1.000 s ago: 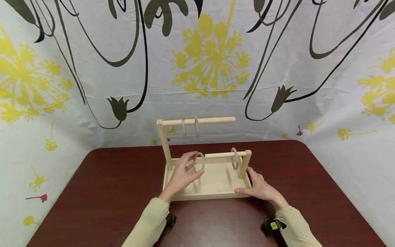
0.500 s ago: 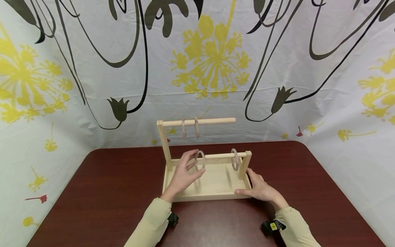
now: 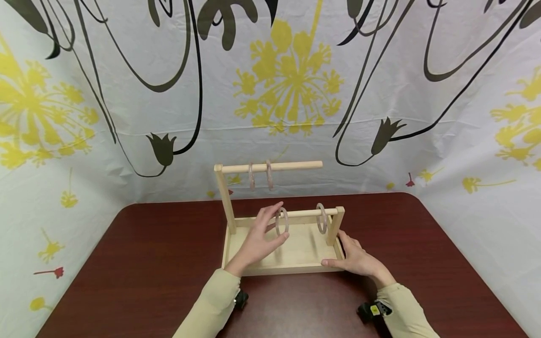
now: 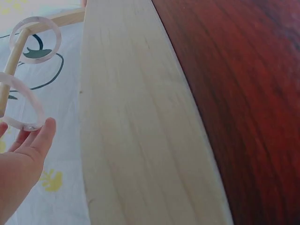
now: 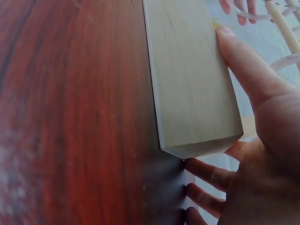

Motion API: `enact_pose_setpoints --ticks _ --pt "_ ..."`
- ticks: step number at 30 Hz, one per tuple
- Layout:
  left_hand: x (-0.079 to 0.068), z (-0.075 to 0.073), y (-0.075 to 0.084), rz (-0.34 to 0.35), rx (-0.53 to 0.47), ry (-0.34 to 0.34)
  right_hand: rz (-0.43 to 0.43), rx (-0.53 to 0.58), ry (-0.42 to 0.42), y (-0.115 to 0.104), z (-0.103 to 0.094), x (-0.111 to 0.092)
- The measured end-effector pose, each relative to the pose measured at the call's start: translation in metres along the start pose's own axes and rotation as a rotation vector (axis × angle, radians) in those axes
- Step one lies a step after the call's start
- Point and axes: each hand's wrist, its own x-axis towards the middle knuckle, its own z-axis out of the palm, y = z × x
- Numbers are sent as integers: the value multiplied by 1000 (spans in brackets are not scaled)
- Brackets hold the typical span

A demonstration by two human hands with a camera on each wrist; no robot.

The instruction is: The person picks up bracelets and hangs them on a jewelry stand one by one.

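Note:
My left hand (image 3: 259, 239) pinches a pale translucent bangle (image 3: 287, 219) between thumb and fingers at the free left end of the stand's lower rod (image 3: 302, 213). In the left wrist view the rod's tip appears within the opening of the held bangle (image 4: 33, 101). Another bangle (image 3: 325, 223) hangs on this rod near its right post. On the wooden bangle stand (image 3: 296, 269), my right hand (image 3: 359, 258) grips the front right corner of the tray base, thumb on the front wall and fingers along the right side.
Above and behind, the upper rod (image 3: 297, 165) carries two bangles, one left (image 3: 251, 177) and one right (image 3: 269, 176); its right end is free. The stand rests on a dark red wooden table (image 3: 169, 249). A patterned cloth (image 3: 181, 117) hangs behind.
My left hand has moved right with the bangle, bringing it to the lower rod's free end. The right hand and stand have stayed in place.

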Motion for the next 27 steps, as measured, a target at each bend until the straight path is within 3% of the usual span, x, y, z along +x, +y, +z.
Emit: enact_pose_setpoints --ticks 4,14,21,27 --pt "2 2 -8 -8 50 -33 2 6 -7 0 0 0" --pt "8 -1 -2 -11 317 -102 6 -3 -3 0 0 -1" --pt "18 0 3 66 386 -146 14 -11 -6 0 1 0" --pt "24 3 8 69 447 -176 21 -2 -18 0 0 0"
